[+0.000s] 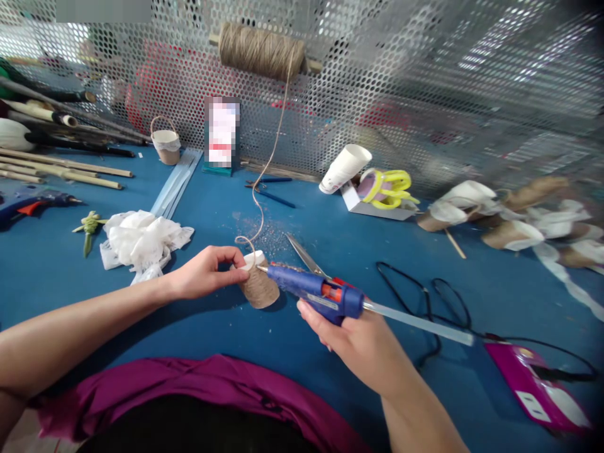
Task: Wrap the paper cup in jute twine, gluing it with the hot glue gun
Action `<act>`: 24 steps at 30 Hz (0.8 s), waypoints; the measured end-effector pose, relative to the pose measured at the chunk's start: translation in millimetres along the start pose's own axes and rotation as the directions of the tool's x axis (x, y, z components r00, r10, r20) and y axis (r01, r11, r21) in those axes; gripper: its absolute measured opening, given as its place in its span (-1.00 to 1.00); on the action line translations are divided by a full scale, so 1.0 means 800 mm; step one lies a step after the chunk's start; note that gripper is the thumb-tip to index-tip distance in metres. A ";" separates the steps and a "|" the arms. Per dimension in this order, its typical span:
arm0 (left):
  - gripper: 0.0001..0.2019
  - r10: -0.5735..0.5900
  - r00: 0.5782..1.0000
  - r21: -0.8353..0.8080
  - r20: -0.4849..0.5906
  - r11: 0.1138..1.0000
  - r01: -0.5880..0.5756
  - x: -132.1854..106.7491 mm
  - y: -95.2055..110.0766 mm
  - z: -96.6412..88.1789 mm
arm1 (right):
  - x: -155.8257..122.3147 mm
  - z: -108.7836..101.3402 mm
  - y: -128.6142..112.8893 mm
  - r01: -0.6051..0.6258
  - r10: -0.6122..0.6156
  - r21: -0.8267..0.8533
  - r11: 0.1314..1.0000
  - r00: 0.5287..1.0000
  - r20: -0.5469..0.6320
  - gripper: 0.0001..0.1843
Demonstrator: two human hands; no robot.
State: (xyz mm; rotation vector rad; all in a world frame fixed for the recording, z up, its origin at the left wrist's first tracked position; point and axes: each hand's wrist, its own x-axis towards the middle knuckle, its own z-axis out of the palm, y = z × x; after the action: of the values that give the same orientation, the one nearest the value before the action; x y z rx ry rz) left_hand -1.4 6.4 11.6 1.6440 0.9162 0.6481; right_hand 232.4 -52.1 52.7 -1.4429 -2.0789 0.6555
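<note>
Blue tabletop (207, 340) – white lace heap (141, 242), scissors (306, 257), pale sticks (94, 168), small handled basket (167, 154), looped black cord (428, 302)

R fingers (317, 321) prob. mostly behind glue gun (304, 285).

At nine o'clock on the desk (217, 207) lie a heap of white lace (146, 239) and a small green figure (89, 225), with a glue gun on its side (38, 200) farther out; thin sticks (61, 165) point in from between nine and ten. A handled basket (167, 150) stands at ten beside pale blue strips (177, 182), and a pixelated upright panel (221, 135) at eleven, before a perforated screen (368, 113). A tilted white paper cup (345, 167) sits at one, a box (377, 209) holding yellow loops (396, 181) at two, lace-trimmed cups (512, 234) at three, and a magenta pouch (538, 384) at four.
</note>
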 end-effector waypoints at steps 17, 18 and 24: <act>-0.82 0.036 0.999 0.007 0.005 0.999 -0.036 0.000 0.000 -0.002 | 0.001 0.000 -0.002 -0.034 0.034 -0.025 0.999 0.999 0.009 -0.72; -0.82 0.037 0.999 0.009 0.006 0.999 -0.037 0.000 0.000 -0.002 | 0.001 0.000 -0.002 -0.032 0.033 -0.022 0.999 0.999 0.014 -0.72; -0.82 0.029 1.000 0.003 -0.002 1.000 -0.029 0.001 0.000 -0.002 | 0.002 -0.001 0.001 -0.033 0.032 -0.039 0.999 0.999 -0.021 -0.69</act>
State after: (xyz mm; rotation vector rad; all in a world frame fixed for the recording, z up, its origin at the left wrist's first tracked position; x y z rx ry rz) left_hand -2.4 7.7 11.7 1.6628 0.8963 0.6684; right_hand 232.8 -50.3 52.9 -1.5016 -2.0675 0.6134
